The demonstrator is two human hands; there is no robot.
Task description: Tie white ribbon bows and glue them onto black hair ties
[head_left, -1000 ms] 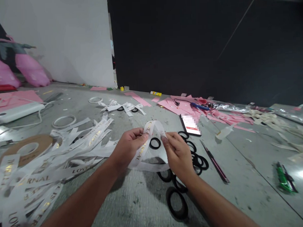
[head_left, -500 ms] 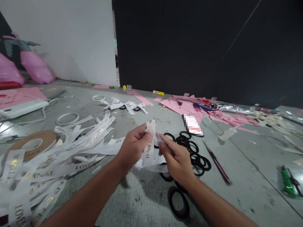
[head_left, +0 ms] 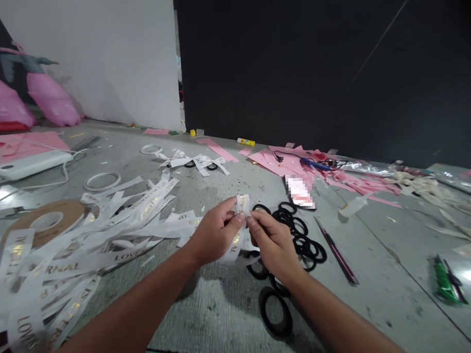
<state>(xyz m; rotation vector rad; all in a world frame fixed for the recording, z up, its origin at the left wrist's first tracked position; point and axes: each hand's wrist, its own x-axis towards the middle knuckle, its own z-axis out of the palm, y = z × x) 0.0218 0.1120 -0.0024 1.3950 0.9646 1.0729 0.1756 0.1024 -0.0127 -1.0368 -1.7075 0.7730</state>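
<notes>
A white ribbon (head_left: 235, 244) with gold lettering hangs between my two hands, its top folded over. My left hand (head_left: 217, 229) pinches it between thumb and fingers. Close against it, my right hand (head_left: 274, 242) grips the ribbon's folded part; the fingertips partly hide the fold. Several black rings (head_left: 299, 231) lie beside and partly behind my right hand, with a larger black ring (head_left: 276, 313) nearer to me. To the left spreads a pile of printed white ribbons (head_left: 133, 236), partly over a cardboard ribbon spool (head_left: 72, 212).
White bows on black rings (head_left: 196, 161) lie further back. On the right are a purple pen-like cutter (head_left: 341, 258), a green-handled tool (head_left: 447, 280), a blurred phone-like item (head_left: 301, 192) and pink sheets (head_left: 273, 162). A white power strip (head_left: 32, 164) sits at left.
My hands have come closer together. The ribbon's upper end, upright before, is now folded over toward my right fingers, and the hands sit slightly lower.
</notes>
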